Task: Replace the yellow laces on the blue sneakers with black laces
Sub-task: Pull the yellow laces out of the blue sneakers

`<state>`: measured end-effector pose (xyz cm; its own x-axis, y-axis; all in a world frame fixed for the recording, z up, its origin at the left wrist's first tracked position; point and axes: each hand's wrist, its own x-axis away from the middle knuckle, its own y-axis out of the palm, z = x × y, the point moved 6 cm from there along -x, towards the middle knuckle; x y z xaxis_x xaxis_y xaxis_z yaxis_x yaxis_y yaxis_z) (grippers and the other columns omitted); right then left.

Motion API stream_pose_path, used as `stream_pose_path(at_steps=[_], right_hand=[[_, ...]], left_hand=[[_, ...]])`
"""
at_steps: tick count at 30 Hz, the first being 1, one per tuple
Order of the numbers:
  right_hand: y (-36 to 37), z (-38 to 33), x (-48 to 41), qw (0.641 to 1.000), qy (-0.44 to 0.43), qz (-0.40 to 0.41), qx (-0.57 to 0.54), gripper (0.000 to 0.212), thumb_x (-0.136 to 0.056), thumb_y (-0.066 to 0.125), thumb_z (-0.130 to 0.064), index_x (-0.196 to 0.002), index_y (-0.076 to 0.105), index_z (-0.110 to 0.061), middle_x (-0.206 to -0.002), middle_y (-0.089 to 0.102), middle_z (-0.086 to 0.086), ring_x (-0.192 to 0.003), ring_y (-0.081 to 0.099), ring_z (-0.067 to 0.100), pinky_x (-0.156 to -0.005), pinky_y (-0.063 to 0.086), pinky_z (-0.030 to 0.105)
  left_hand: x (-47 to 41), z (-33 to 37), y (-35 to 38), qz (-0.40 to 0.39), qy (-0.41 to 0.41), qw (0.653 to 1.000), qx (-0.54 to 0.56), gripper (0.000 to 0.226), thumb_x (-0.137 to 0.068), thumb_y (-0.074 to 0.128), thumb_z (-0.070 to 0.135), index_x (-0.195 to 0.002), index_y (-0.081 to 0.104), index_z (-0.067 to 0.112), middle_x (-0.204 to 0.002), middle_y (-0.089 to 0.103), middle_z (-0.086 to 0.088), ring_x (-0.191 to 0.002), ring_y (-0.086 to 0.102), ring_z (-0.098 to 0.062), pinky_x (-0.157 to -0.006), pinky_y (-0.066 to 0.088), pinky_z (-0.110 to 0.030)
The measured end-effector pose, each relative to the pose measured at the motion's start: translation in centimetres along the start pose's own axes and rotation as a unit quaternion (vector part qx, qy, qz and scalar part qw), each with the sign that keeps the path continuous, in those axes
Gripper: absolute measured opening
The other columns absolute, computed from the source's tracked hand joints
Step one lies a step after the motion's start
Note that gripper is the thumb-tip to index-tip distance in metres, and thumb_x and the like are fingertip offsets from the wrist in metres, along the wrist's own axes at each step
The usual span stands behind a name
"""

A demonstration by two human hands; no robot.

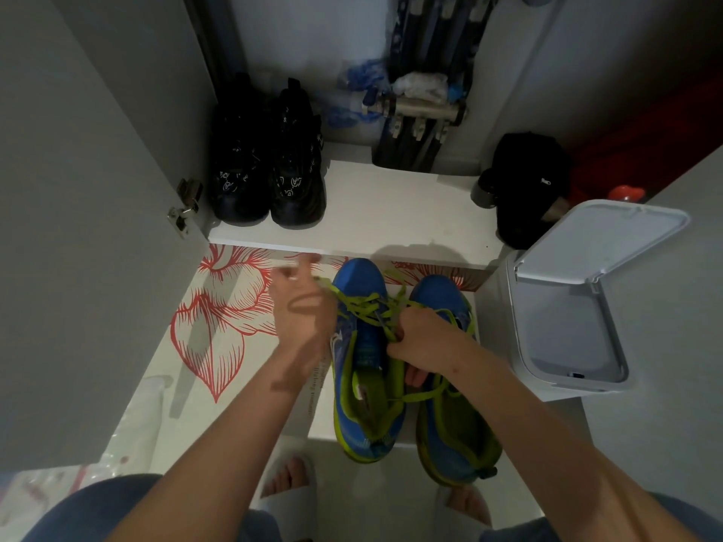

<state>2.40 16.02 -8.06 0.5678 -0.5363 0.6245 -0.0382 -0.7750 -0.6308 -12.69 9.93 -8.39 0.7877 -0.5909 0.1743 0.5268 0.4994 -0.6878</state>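
Two blue sneakers with yellow-green trim stand side by side on a white box printed with red flowers (219, 318). The left sneaker (362, 361) has loosened yellow laces (362, 305) spread over its tongue. My right hand (424, 340) grips the laces and tongue at the left sneaker's throat. My left hand (301, 307) is blurred beside that shoe, its fingers spread, pinching a lace end pulled out to the left. The right sneaker (450, 416) lies partly under my right forearm, a loose lace across its opening. No black laces are visible.
A white shelf (391, 213) behind the box carries a pair of black sneakers (270, 162) at left and a black cap (528, 181) at right. A white bin with its lid up (567, 303) stands close on the right. My feet in white slippers (289, 479) are below.
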Motion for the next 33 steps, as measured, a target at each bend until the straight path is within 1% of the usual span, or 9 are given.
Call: stream_pose_path(at_steps=[3,10,15,19,21,24,27,30,33], right_hand=[[0.0,-0.1,0.0,1.0,-0.003,0.0,0.004,0.037,-0.091,0.052,-0.008,-0.059,0.033,-0.013,-0.103,0.059,0.038,-0.095,0.061,0.045,-0.08,0.053,0.047],[0.0,-0.2,-0.2,1.0,-0.007,-0.006,0.017,0.035,-0.091,0.051,-0.009,-0.059,0.036,-0.011,-0.103,0.061,0.036,-0.095,0.061,0.045,-0.086,0.049,0.054],[0.1,0.1,-0.2,1.0,-0.01,-0.006,0.015,0.029,-0.092,0.05,-0.008,-0.064,0.043,-0.007,-0.105,0.06,0.035,-0.096,0.061,0.043,-0.087,0.048,0.053],[0.1,0.2,-0.1,1.0,-0.012,-0.014,0.01,0.018,-0.092,0.05,-0.008,-0.075,0.052,-0.001,-0.106,0.06,0.034,-0.096,0.061,0.042,-0.087,0.048,0.052],[-0.1,0.0,0.0,1.0,-0.014,-0.009,0.019,0.029,-0.092,0.051,-0.008,-0.065,0.042,-0.009,-0.105,0.06,0.036,-0.096,0.061,0.043,-0.087,0.048,0.053],[-0.2,-0.1,-0.1,0.999,-0.017,-0.002,0.048,0.036,-0.092,0.055,-0.016,-0.061,0.037,-0.012,-0.094,0.063,0.03,-0.087,0.063,0.037,-0.077,0.051,0.046],[-1.5,-0.4,-0.8,0.991,-0.033,0.105,0.075,0.027,-0.092,0.057,-0.033,-0.077,0.051,-0.011,-0.08,0.058,0.007,-0.074,0.058,0.022,-0.063,0.045,0.034],[-2.2,-1.4,-1.6,0.967,-0.113,0.219,0.058,0.012,-0.092,0.057,-0.025,-0.1,0.061,-0.018,-0.101,0.06,0.001,-0.094,0.057,0.019,-0.075,0.05,0.036],[-0.4,-1.9,-2.7,0.963,-0.154,0.2,0.098,0.019,-0.09,0.058,-0.02,-0.109,0.063,-0.019,-0.113,0.051,0.004,-0.107,0.048,0.021,-0.083,0.048,0.037]], left_hand=[[1.7,2.9,1.6,-0.027,0.181,0.971,-0.153,0.033,-0.084,0.055,0.007,-0.112,0.065,0.022,-0.134,0.034,-0.008,-0.123,0.034,-0.026,-0.094,0.042,-0.032],[2.1,1.7,4.2,-0.147,0.17,0.946,-0.234,0.026,-0.088,0.061,0.035,-0.11,0.068,0.023,-0.126,0.042,-0.005,-0.119,0.035,-0.023,-0.096,0.039,-0.031],[1.3,0.3,2.5,-0.055,-0.029,0.991,0.115,0.013,-0.092,0.047,0.006,-0.094,0.06,0.009,-0.097,0.058,-0.012,-0.082,0.057,-0.021,-0.067,0.048,-0.03],[0.2,-1.7,0.6,-0.014,-0.225,0.891,0.393,0.032,-0.099,0.038,0.005,-0.071,0.037,0.021,-0.075,0.047,-0.002,-0.062,0.046,-0.011,-0.054,0.045,-0.024],[-0.3,-2.1,0.4,-0.042,-0.233,0.921,0.31,0.029,-0.1,0.038,0.013,-0.072,0.04,0.02,-0.081,0.052,-0.007,-0.062,0.047,-0.012,-0.062,0.047,-0.03],[-0.1,-1.0,0.6,-0.091,-0.114,0.989,-0.028,0.021,-0.096,0.046,0.015,-0.112,0.047,0.003,-0.114,0.055,-0.018,-0.091,0.059,-0.028,-0.076,0.047,-0.037],[1.3,0.6,0.3,-0.094,-0.027,0.952,-0.289,0.045,-0.091,0.053,0.012,-0.13,0.033,0.002,-0.129,0.044,-0.015,-0.118,0.049,-0.03,-0.09,0.045,-0.035],[1.2,1.5,0.2,-0.098,0.037,0.93,-0.352,0.031,-0.098,0.044,0.02,-0.122,0.041,0.001,-0.104,0.055,-0.008,-0.09,0.06,-0.019,-0.067,0.045,-0.026],[2.0,0.9,1.9,-0.262,-0.004,0.942,-0.207,0.042,-0.092,0.055,0.039,-0.11,0.059,0.001,-0.097,0.065,-0.014,-0.089,0.066,-0.026,-0.078,0.056,-0.035]])
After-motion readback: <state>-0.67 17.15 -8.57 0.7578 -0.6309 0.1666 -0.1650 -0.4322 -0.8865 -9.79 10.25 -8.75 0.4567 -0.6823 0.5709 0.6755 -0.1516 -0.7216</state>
